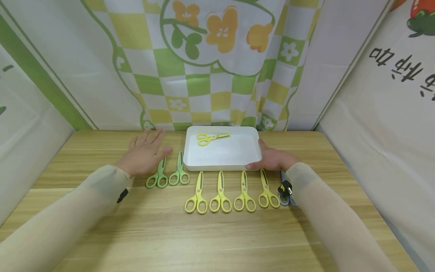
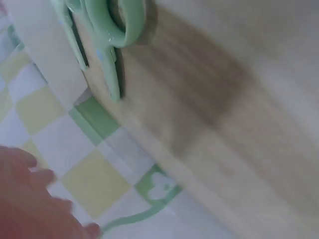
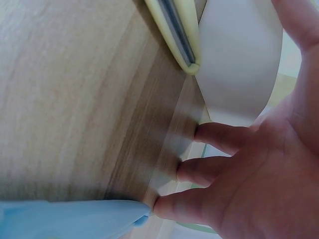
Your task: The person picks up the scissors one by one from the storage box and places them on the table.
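Observation:
A white tray (image 1: 234, 151) stands at the back of the table with one pair of yellow scissors (image 1: 212, 138) lying in it. My right hand (image 1: 272, 158) holds its right end, thumb at the front wall; in the right wrist view three other fingers (image 3: 199, 170) reach down to the tabletop. My left hand (image 1: 142, 154) is spread out, apart from the tray, above and beside two green scissors (image 1: 161, 174). Several yellow scissors (image 1: 221, 194) lie in a row before the tray. Blue scissors (image 1: 283, 196) are partly hidden under my right wrist.
The wooden table (image 1: 190, 241) ends at the back against a checked curtain (image 1: 193, 83). White printed cloth walls (image 1: 384, 124) stand to the left and right.

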Tool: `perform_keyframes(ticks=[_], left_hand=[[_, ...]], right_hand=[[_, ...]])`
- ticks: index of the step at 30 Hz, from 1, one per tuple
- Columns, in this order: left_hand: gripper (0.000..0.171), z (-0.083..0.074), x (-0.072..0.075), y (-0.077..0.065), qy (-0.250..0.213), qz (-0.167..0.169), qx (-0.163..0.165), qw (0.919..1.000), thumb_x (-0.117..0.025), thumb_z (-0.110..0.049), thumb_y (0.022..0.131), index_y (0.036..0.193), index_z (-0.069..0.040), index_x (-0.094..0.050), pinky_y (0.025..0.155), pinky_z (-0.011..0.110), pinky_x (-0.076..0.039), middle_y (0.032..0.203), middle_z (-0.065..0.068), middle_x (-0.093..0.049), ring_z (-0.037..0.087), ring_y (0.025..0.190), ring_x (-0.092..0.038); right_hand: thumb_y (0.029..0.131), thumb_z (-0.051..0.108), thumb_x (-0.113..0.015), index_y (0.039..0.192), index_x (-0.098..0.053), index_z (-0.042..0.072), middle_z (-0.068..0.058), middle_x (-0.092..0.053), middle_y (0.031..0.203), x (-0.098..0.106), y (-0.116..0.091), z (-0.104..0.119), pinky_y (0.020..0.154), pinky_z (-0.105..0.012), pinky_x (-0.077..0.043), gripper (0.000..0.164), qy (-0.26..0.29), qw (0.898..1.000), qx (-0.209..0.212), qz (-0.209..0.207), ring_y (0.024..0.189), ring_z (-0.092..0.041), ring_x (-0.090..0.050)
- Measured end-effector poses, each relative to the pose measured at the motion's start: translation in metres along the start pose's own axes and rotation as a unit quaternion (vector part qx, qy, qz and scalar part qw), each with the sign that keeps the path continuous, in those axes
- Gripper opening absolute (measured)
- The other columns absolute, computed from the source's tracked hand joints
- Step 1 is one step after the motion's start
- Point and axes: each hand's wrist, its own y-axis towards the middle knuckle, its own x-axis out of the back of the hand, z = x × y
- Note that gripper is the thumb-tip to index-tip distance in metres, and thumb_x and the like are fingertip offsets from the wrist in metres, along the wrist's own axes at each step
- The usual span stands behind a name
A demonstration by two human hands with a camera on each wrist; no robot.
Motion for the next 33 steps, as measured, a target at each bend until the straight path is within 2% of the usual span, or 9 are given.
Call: perform_keyframes(ticks=[3,7,10,15,19,24,28,33], left_hand=[[0.078,-0.010,-0.002,0.010,0.025,-0.003,-0.056,0.9981,-0.020,-0.059,0.105,0.159,-0.009,0.004,0.109,0.063,0.013,0.165,0.010,0.009,0.034,0.147,0.018],[0.080,-0.018,-0.007,0.032,0.050,0.002,-0.096,0.9941,-0.019,-0.063,0.103,0.160,-0.010,0.001,0.111,0.057,0.015,0.165,0.004,0.011,0.027,0.148,0.017],[0.086,-0.023,-0.009,0.052,0.071,0.022,-0.117,0.9904,-0.016,-0.069,0.100,0.161,-0.010,-0.001,0.112,0.057,0.013,0.165,0.001,0.009,0.024,0.149,0.015],[0.093,-0.039,-0.007,0.079,0.087,0.079,-0.141,0.9830,-0.015,-0.076,0.096,0.160,-0.011,0.000,0.114,0.055,0.009,0.166,0.005,0.004,0.025,0.150,0.005],[0.101,-0.052,-0.008,0.092,0.097,0.134,-0.132,0.9774,-0.014,-0.082,0.091,0.160,-0.009,-0.001,0.115,0.050,0.011,0.166,0.007,0.005,0.023,0.150,0.006],[0.105,-0.063,-0.011,0.100,0.129,0.185,-0.100,0.9692,-0.011,-0.083,0.089,0.160,-0.006,-0.009,0.115,0.051,0.010,0.165,0.011,-0.003,0.024,0.150,0.000],[0.100,-0.071,-0.012,0.099,0.144,0.220,-0.085,0.9611,-0.012,-0.079,0.093,0.158,-0.003,-0.019,0.115,0.054,0.008,0.164,0.014,-0.013,0.028,0.150,-0.009],[0.096,-0.081,-0.011,0.094,0.166,0.242,-0.085,0.9522,-0.014,-0.076,0.096,0.157,-0.003,-0.027,0.116,0.053,0.005,0.163,0.015,-0.018,0.028,0.150,-0.013]], right_hand=[[0.085,0.050,-0.077,0.150,0.025,-0.002,-0.026,0.016,0.160,0.000,0.000,0.001,0.117,-0.049,-0.008,0.132,0.002,1.000,0.000,0.000,0.148,-0.038,-0.002],[0.084,0.051,-0.077,0.150,0.026,-0.002,-0.028,0.013,0.160,0.000,0.000,0.000,0.117,-0.049,-0.009,0.133,0.001,1.000,-0.003,-0.001,0.147,-0.039,-0.004],[0.084,0.050,-0.077,0.150,0.026,-0.002,-0.027,0.014,0.160,0.000,0.001,-0.001,0.117,-0.049,-0.009,0.133,0.003,1.000,0.002,0.000,0.148,-0.039,-0.004],[0.084,0.052,-0.077,0.150,0.027,-0.001,-0.025,0.016,0.160,-0.001,0.002,-0.003,0.117,-0.049,-0.009,0.133,-0.002,1.000,0.005,-0.001,0.148,-0.038,-0.002],[0.082,0.059,-0.075,0.151,0.025,-0.001,-0.026,0.014,0.160,0.000,0.003,-0.004,0.117,-0.048,-0.010,0.136,-0.018,1.000,-0.009,0.000,0.148,-0.038,-0.004],[0.082,0.057,-0.076,0.150,0.025,-0.002,-0.027,0.013,0.160,0.000,0.002,-0.003,0.117,-0.049,-0.010,0.135,-0.015,1.000,-0.007,0.000,0.148,-0.039,-0.005],[0.083,0.054,-0.076,0.150,0.025,-0.003,-0.027,0.013,0.160,0.001,0.001,-0.002,0.117,-0.048,-0.010,0.134,-0.011,1.000,-0.001,-0.001,0.147,-0.039,-0.006],[0.083,0.056,-0.076,0.150,0.025,-0.003,-0.031,0.006,0.160,0.000,0.001,-0.002,0.116,-0.050,-0.013,0.135,-0.015,1.000,-0.004,-0.001,0.146,-0.041,-0.011]])
